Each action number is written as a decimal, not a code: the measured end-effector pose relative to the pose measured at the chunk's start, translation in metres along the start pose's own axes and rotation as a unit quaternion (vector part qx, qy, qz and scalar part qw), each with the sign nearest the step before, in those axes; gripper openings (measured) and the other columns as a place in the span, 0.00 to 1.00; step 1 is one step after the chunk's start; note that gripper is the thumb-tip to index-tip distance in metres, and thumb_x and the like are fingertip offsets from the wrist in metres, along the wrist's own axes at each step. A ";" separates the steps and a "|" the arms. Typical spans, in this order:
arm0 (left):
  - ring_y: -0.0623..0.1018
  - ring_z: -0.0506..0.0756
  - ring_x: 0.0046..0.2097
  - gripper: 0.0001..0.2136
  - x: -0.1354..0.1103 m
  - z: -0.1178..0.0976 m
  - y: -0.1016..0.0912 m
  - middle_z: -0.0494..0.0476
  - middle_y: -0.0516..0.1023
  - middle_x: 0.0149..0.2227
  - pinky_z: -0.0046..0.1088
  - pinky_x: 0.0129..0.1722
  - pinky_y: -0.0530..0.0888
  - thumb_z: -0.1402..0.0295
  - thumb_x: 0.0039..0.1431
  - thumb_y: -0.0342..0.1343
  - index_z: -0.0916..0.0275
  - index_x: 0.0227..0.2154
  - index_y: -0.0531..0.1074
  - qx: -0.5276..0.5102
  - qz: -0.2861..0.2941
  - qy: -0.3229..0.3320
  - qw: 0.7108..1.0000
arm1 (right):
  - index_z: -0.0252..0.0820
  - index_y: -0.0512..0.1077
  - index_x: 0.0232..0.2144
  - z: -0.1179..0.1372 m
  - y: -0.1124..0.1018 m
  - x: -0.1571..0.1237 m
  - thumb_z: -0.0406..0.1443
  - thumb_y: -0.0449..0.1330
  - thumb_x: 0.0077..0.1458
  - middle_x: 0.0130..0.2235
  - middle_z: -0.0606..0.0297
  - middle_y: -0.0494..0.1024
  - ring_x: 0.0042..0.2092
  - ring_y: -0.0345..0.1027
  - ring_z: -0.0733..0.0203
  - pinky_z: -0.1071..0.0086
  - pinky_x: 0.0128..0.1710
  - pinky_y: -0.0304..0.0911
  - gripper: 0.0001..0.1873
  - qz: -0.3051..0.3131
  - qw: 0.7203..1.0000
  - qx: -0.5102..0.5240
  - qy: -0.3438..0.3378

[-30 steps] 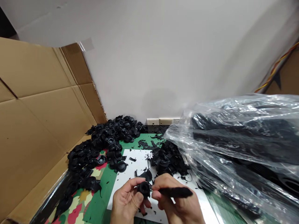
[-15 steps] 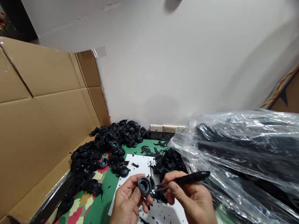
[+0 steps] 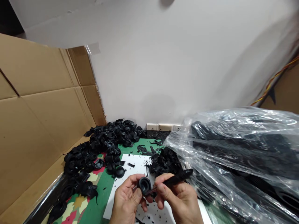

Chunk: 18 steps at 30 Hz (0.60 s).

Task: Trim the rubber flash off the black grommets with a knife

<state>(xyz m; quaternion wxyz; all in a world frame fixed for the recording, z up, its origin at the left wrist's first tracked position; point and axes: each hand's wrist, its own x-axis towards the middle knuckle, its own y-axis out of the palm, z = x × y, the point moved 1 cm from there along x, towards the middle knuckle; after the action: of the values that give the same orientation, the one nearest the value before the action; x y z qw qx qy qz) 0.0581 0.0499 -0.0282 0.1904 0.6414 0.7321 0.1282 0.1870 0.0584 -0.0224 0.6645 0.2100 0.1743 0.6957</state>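
Observation:
My left hand pinches a small round black rubber boot between thumb and fingers, its stepped hollow end turned up toward me. My right hand is closed around a slim tool with a black handle and a thin metal tip. That tip meets the lower right rim of the boot; whether it cuts or grips there I cannot tell. Both hands are over a white sheet strewn with black scraps.
Many similar black rubber boots are heaped at left, beside a cardboard wall. A pile of black trimmings lies behind my right hand. At right bulges a clear plastic bag with black parts inside. A green mat lies under the sheet.
My right hand has moved left, bringing the tool's tip against the boot's lower rim. The boot has tilted slightly in my left hand. The whole view has shifted a little.

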 end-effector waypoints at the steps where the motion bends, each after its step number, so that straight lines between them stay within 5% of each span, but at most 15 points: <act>1: 0.75 0.50 0.22 0.16 0.000 0.000 0.000 0.56 0.79 0.23 0.19 0.17 0.67 0.63 0.37 0.71 0.66 0.30 0.79 0.007 0.002 0.009 1.000 | 0.39 0.73 0.24 0.001 0.000 0.000 0.44 0.68 0.43 0.14 0.70 0.70 0.19 0.67 0.63 0.70 0.23 0.63 0.14 0.007 1.000 0.006 0.001; 8: 0.76 0.50 0.23 0.15 0.012 -0.011 -0.012 0.55 0.81 0.28 0.20 0.20 0.70 0.65 0.34 0.73 0.63 0.29 0.80 -0.035 -0.076 0.009 0.996 | 0.39 0.74 0.21 0.017 -0.014 0.002 0.44 0.69 0.42 0.15 0.71 0.69 0.17 0.59 0.69 0.72 0.22 0.60 0.14 -0.019 1.000 0.005 -0.021; 14: 0.78 0.53 0.27 0.14 0.012 -0.012 -0.014 0.60 0.82 0.34 0.22 0.22 0.72 0.65 0.36 0.72 0.62 0.30 0.80 -0.054 -0.016 -0.010 0.998 | 0.38 0.74 0.22 0.012 -0.015 0.009 0.48 0.68 0.41 0.24 0.65 0.73 0.24 0.63 0.64 0.72 0.24 0.58 0.18 -0.004 0.998 -0.056 0.010; 18: 0.78 0.53 0.30 0.15 0.008 -0.007 -0.010 0.62 0.83 0.37 0.23 0.27 0.73 0.65 0.37 0.71 0.62 0.31 0.81 -0.046 -0.002 -0.007 0.999 | 0.38 0.72 0.29 -0.008 -0.013 0.011 0.52 0.66 0.41 0.17 0.70 0.69 0.20 0.58 0.66 0.73 0.21 0.54 0.23 0.001 0.995 -0.060 0.083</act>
<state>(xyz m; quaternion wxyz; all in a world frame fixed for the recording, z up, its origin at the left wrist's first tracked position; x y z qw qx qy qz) 0.0450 0.0564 -0.0267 0.2249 0.6312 0.7255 0.1570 0.1938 0.0704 -0.0358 0.6584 0.1120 0.1865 0.7205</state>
